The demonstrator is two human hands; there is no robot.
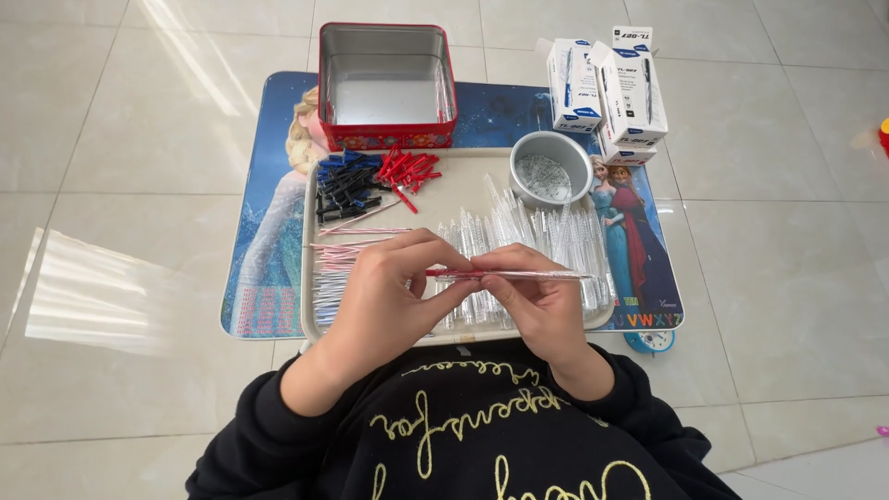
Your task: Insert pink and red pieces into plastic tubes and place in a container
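My left hand [394, 292] and my right hand [537, 296] meet over the near edge of a beige tray [468, 171]. Together they hold a clear pen barrel with a red refill inside [514, 275], lying level between the fingertips, its tip pointing right. Under the hands lie several clear pen barrels [537, 231] in a row. Red and pale refills [347, 245] lie to the left on the tray. Farther back are piles of blue and black caps [347, 185] and red caps [407, 168].
A small round metal bowl [552, 167] holding tiny springs sits at the tray's back right. A red-rimmed square tin [386, 85] stands behind the tray. White pen boxes [607, 88] stand at the back right. All rest on a low blue picture table [273, 231] over pale floor tiles.
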